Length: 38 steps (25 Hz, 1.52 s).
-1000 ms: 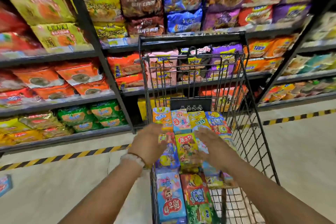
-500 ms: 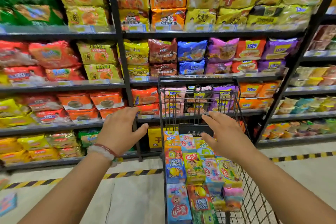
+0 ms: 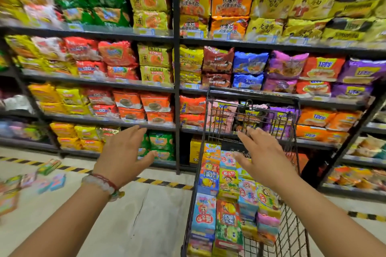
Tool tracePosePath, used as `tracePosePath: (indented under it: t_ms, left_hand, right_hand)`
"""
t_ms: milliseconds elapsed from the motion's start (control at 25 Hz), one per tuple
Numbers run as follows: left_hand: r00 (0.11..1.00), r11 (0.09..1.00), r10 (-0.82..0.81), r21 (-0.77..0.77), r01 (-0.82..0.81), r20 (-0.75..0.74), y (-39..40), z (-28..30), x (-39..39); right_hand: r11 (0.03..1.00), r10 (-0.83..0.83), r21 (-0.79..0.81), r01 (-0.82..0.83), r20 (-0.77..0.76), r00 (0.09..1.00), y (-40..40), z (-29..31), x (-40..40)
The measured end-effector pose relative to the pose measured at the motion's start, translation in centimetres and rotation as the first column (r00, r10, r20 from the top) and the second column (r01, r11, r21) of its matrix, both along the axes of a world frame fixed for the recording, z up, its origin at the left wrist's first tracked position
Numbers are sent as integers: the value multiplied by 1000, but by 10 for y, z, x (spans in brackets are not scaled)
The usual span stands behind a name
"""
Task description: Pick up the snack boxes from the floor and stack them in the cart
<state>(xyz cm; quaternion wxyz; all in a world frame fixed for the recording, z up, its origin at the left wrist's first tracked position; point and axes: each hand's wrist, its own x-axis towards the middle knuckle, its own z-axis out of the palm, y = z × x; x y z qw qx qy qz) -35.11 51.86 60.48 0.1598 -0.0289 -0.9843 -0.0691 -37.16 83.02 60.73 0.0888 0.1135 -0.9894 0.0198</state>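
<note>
A black wire cart (image 3: 292, 236) stands at the lower right, filled with several colourful snack boxes (image 3: 227, 185) stacked in rows. More snack boxes (image 3: 49, 166) lie scattered on the floor at the far left, blurred. My left hand (image 3: 123, 152) hovers open in the air left of the cart, fingers spread, holding nothing. My right hand (image 3: 263, 156) hovers open above the boxes in the cart, also empty. A bead bracelet sits on my left wrist.
Tall black shelves (image 3: 177, 81) packed with noodle packets fill the whole background just behind the cart. A yellow-and-black striped line (image 3: 163, 182) runs along the pale floor (image 3: 133, 215) in front of the shelves. Open floor lies between the cart and the scattered boxes.
Both hands have lifted off the boxes in the cart and spread apart. The view has tilted up and swung left, bringing the floor boxes into sight at the left edge.
</note>
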Motion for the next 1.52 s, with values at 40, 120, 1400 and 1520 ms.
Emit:
tracePosePath:
  t_ms: [40,120,1400,1520]
  left_hand:
    - [999,999,38,4,-38,5,-5,-1,11]
    - [996,996,94,-3,-94,-11,-19,-1,34]
    - [516,516,856,-4,-857,-33,-456,-16,378]
    - [427,426,904,-29,-904,-34,-480,-22,373]
  right_hand:
    - [1000,21,-10,-21,1,1000,-7,2,4]
    - [997,73,-25,-73,0,997,-24,6,10]
    - [528,842,-114,-841,-60,537,-620,-4,111]
    - [459,881,-82,-885,-87,465,-664,-11,96]
